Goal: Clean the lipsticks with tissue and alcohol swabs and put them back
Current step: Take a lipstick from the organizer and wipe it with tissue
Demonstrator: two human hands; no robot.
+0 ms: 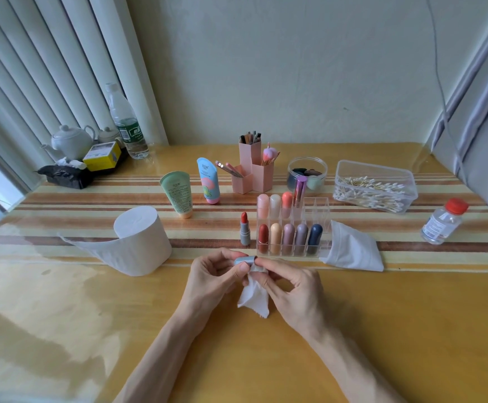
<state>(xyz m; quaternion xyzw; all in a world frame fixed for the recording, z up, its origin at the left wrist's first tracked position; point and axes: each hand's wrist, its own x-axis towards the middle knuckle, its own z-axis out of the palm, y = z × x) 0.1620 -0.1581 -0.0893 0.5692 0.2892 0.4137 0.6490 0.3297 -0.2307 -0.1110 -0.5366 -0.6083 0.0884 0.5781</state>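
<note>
My left hand [213, 276] pinches a grey-blue lipstick cap [244, 260] lying sideways. My right hand [290, 283] pinches a white piece of tissue [254, 298] against the cap's right end. An uncapped red lipstick [244, 229] in a grey tube stands upright just left of the clear acrylic organizer [321, 210]. Several capped lipsticks fill the organizer's front row, and three more plus a purple tube stand in its back row. A tissue roll [141, 239] sits to the left, a clear alcohol bottle with a red cap [443, 222] to the far right.
A clear box of cotton swabs [375, 186] stands at the back right, a crumpled white tissue [353, 248] beside the organizer. Two cream tubes [190, 190], a pink brush holder [251, 170] and a round jar [306, 171] line the back. A teapot and water bottle sit far left.
</note>
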